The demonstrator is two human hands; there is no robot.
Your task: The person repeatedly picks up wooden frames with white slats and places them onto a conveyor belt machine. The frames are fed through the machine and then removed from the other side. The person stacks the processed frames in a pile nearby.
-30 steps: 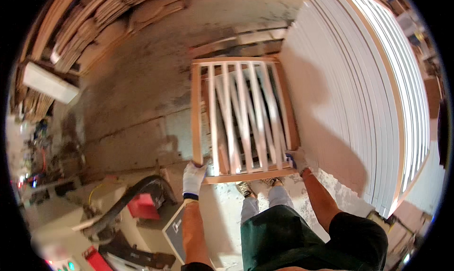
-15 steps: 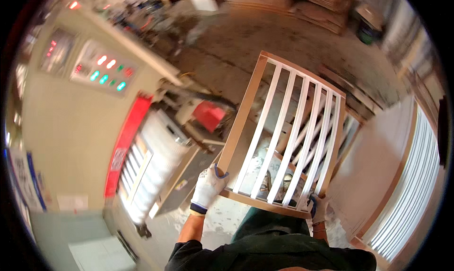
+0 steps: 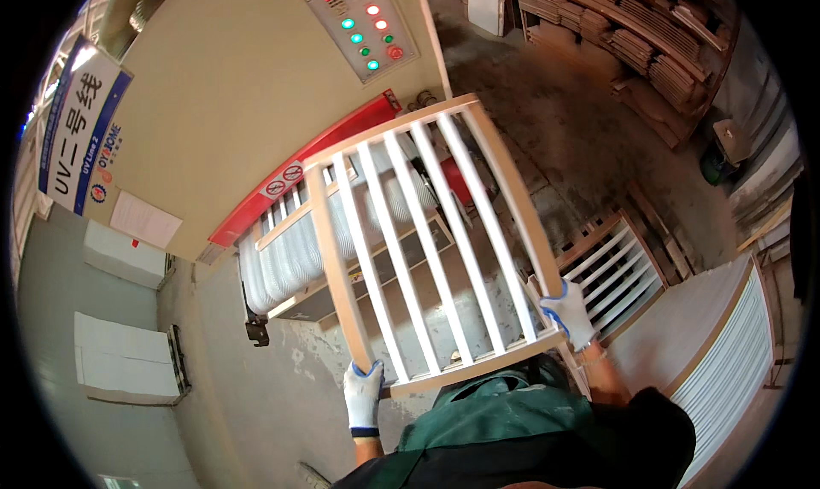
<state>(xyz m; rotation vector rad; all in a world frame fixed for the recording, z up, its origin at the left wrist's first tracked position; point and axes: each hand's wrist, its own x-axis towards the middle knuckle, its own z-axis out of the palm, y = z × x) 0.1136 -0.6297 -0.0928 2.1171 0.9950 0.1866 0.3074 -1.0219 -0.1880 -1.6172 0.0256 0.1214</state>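
While both gloved hands gripped its near corners, a slatted wooden panel point(image 3: 427, 241) with a pale frame and white slats was held raised in front of the person, tilted away toward a cream-coloured machine point(image 3: 231, 87). The left hand point(image 3: 363, 393), in a white glove with a blue cuff, was closed around the lower left corner of the frame; the right hand point(image 3: 568, 311), gloved alike, was wrapped around the right rail just above the lower right corner. Behind the panel, the machine carried a grey control panel point(image 3: 363, 23) with green and red lights, a red strip point(image 3: 307, 169) along its lower edge and white ribbed rollers point(image 3: 286, 254) beneath. Another slatted panel point(image 3: 619, 275) lay flat on the concrete floor point(image 3: 581, 122) to the right, beside a stack of white boards point(image 3: 735, 352). Stacked timber point(image 3: 649, 36) lined the far side.
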